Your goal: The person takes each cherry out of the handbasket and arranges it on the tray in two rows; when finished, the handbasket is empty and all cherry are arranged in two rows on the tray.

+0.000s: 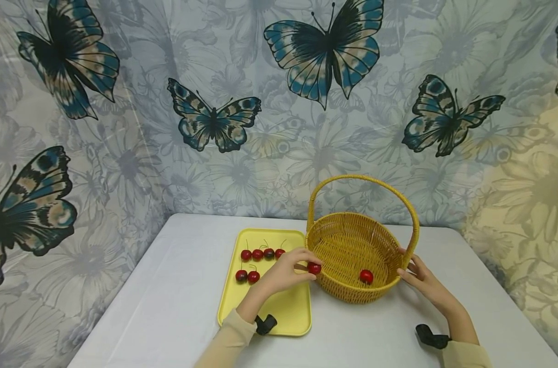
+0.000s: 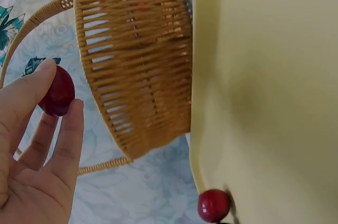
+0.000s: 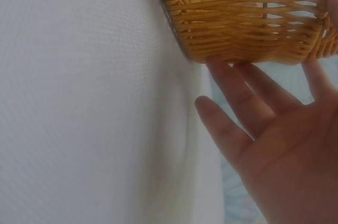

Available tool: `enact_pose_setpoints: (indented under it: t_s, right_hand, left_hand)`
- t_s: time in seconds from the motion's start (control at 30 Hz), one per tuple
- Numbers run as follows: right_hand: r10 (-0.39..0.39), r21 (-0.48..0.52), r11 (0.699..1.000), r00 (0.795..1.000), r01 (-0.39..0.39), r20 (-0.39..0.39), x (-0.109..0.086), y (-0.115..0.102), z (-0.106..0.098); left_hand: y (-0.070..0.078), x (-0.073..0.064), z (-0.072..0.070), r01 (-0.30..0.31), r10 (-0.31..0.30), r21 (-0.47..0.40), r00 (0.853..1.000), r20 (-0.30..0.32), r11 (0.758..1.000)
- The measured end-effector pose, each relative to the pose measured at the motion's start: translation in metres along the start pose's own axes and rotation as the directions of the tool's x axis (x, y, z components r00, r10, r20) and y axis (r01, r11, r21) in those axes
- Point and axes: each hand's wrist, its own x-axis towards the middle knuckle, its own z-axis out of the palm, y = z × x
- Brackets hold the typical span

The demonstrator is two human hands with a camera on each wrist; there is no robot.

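My left hand (image 1: 283, 273) pinches a dark red cherry (image 2: 59, 93) between thumb and fingertips. In the head view that cherry overlaps the left rim of the yellow woven basket (image 1: 336, 289). At the basket's right side my right hand (image 1: 426, 283) holds it by the rim near the handle's foot. In the right wrist view, its fingertips touch the woven outer wall and the thumb lies at the rim. Inside the basket is one red cherry (image 1: 366, 276). Several stemmed cherries (image 1: 253, 277) lie in two rows on the yellow tray (image 1: 279, 324), partly behind my left hand.
The basket's tall arched handle (image 1: 364, 178) rises above its bowl. Both tray and basket stand on a white-covered table (image 1: 168, 301), the tray left of the basket. Behind hangs a butterfly-patterned cloth (image 1: 242, 179). Dark straps with small devices sit on both wrists.
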Motion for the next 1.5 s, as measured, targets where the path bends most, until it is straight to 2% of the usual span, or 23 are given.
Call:
enact_pose_setpoints:
  t_s: [0.33, 0.57, 0.83, 1.13, 1.33, 1.5]
  right_hand:
    - [-0.001, 0.007, 1.000, 1.000, 0.001, 0.004, 0.002, 0.000, 0.000]
    - [0.002, -0.009, 1.000, 1.000, -0.002, 0.001, 0.001, 0.000, -0.001]
    - [0.031, -0.025, 0.999, 1.000, -0.031, 0.003, 0.000, 0.002, -0.001]
    - [0.042, -0.007, 0.999, 0.999, -0.042, 0.005, -0.001, -0.001, 0.002]
    - [0.043, -0.023, 0.999, 0.999, -0.043, 0.004, 0.000, -0.002, 0.001]
    - [0.033, -0.018, 0.999, 0.999, -0.033, 0.004, 0.002, -0.001, 0.001]
  left_hand:
    - [-0.013, -0.019, -0.021, 0.032, -0.030, 0.083, 0.999, -0.023, 0.996]
    - [-0.019, -0.029, -0.033, 0.112, -0.111, 0.101, 0.994, -0.017, 0.989]
    - [-0.029, -0.037, -0.048, 0.135, -0.136, 0.172, 0.991, -0.003, 0.976]
    - [-0.043, -0.047, -0.055, 0.235, -0.246, 0.248, 0.969, 0.013, 0.940]
    - [-0.048, -0.050, -0.056, 0.228, -0.243, 0.291, 0.970, 0.014, 0.929]
    - [-0.051, -0.050, -0.057, 0.249, -0.269, 0.303, 0.963, 0.027, 0.920]
